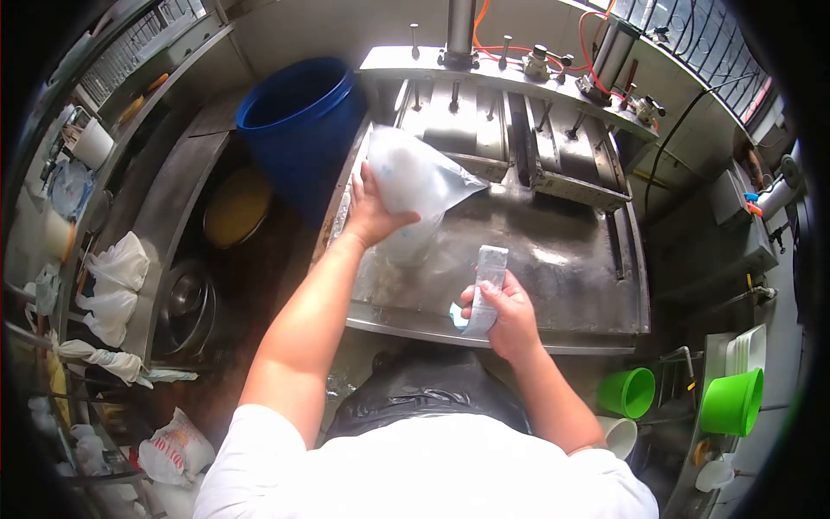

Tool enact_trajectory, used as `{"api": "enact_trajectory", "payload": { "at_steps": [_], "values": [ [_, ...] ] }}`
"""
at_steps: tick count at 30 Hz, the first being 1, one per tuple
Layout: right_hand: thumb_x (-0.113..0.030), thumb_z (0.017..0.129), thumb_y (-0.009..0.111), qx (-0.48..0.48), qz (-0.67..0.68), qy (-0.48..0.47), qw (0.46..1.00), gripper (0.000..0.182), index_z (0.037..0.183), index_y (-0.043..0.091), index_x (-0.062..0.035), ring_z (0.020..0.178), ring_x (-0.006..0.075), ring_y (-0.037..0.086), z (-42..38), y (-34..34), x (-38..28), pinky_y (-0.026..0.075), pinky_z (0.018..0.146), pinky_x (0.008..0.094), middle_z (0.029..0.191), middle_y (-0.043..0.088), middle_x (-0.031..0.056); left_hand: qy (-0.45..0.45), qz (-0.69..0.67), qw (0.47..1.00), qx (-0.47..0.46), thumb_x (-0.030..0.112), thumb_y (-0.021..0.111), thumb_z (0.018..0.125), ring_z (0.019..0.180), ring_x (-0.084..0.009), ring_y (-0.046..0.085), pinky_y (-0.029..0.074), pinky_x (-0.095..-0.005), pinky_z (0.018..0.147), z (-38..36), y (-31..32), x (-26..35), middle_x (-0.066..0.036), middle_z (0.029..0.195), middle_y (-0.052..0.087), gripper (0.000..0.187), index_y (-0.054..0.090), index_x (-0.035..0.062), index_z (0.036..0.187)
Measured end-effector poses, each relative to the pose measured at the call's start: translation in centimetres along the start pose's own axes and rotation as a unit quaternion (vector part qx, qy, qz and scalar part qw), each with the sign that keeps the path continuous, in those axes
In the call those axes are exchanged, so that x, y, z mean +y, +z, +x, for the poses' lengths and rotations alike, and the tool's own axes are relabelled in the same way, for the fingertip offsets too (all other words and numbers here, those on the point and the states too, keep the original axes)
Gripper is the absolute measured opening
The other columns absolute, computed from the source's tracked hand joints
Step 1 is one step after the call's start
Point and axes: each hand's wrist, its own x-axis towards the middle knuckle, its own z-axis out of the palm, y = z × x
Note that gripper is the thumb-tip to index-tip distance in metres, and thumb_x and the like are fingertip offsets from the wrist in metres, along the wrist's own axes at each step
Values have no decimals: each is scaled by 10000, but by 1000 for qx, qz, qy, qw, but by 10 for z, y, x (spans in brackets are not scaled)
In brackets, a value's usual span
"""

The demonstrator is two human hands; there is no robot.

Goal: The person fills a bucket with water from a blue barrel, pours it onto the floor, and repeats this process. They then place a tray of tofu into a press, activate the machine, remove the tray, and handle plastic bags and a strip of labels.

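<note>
My left hand (377,212) has its thumb and fingers spread around the near left side of a clear, cloudy plastic bag (411,169), which bulges with whitish contents I cannot make out. One corner of the bag points right. It is over the left part of a steel work table (553,259). Nearer the table's front edge, my right hand (508,313) is closed on a folded white strip of paper (490,264) with faint grey print. A light blue end of something (458,317) pokes out to the left of that hand.
Behind the table's surface stands a press with steel cylinders (461,26) and two metal frames (579,195). A blue barrel (303,121) is at the left. Green buckets (733,402) are at the lower right, and a shelf with white bags (117,281) lines the left.
</note>
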Motion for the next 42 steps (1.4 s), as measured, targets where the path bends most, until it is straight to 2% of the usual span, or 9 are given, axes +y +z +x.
{"api": "enact_trajectory", "payload": {
  "at_steps": [2, 9, 19, 25, 27, 30, 34, 35, 42],
  "values": [
    [-138, 1046, 635, 5, 7, 6, 1000, 235, 1250, 545, -67, 781, 208, 723, -7, 8, 3, 609, 718, 348, 980, 723, 129, 29, -199, 979, -23, 385, 944, 693, 1449, -433, 447, 390, -500, 1207, -4, 21, -6, -266, 1565, 432, 1383, 14, 109, 1678],
    [-124, 1043, 618, 19, 11, 57, 998, 236, 1257, 541, -61, 811, 235, 739, -13, 8, 15, 623, 748, 385, 995, 724, 145, 35, -191, 981, 29, 179, 849, 785, 1228, -409, 616, 511, -501, 1027, -21, 15, -12, -224, 1330, 603, 852, 374, 62, 1482],
    [-184, 1072, 561, -4, 77, 72, 994, 293, 1332, 523, -55, 920, 309, 753, 16, 62, 19, 630, 820, 461, 1093, 723, 184, -4, -195, 981, -9, 207, 834, 818, 1232, -417, 611, 506, -504, 1023, -49, -31, -45, -231, 1332, 593, 772, 399, 91, 1446],
    [-213, 1094, 531, -29, 74, 107, 991, 347, 1394, 502, -41, 963, 337, 752, 22, 79, 25, 620, 870, 478, 1142, 718, 198, -14, -93, 996, -5, 372, 912, 800, 1392, -437, 483, 434, -488, 1146, -80, -60, -45, -282, 1557, 372, 1134, 220, 65, 1644],
    [-221, 1098, 537, -39, 70, 117, 990, 348, 1394, 498, -42, 966, 331, 755, 21, 82, 26, 625, 876, 464, 1156, 720, 199, 33, -24, 995, 96, 354, 892, 852, 1408, -381, 475, 444, -499, 1140, -96, -72, -39, -254, 1582, 363, 1069, 240, 57, 1647],
    [-229, 1103, 534, -51, 62, 122, 989, 361, 1407, 497, -38, 963, 332, 755, 19, 84, 28, 621, 875, 464, 1162, 721, 198, 33, -127, 988, 82, 344, 867, 887, 1402, -342, 482, 440, -483, 1135, -121, -89, -41, -231, 1563, 406, 998, 277, 53, 1638],
    [-238, 1102, 556, -70, 7, 128, 989, 347, 1389, 523, -46, 924, 286, 754, 20, 84, 39, 620, 848, 416, 1132, 732, 179, -90, -306, 946, -64, 188, 782, 969, 1076, -213, 679, 553, -337, 920, -150, -121, -10, -148, 1237, 668, 501, 609, 2, 1400],
    [-239, 1099, 569, -87, -7, 128, 988, 348, 1388, 529, -49, 908, 261, 752, 21, 84, 43, 620, 834, 395, 1119, 736, 169, -44, -302, 952, -18, 102, 739, 984, 936, -183, 700, 573, -297, 832, -156, -126, 3, -127, 1131, 700, 345, 669, -5, 1305],
    [-207, 1088, 603, -112, -73, 152, 979, 360, 1404, 526, -52, 861, 194, 737, 21, 97, 59, 616, 786, 340, 1089, 737, 134, 99, -232, 968, 17, 43, 741, 949, 979, -229, 688, 581, -345, 842, -164, -147, 31, -150, 1196, 681, 401, 658, 32, 1341]
  ]
}}
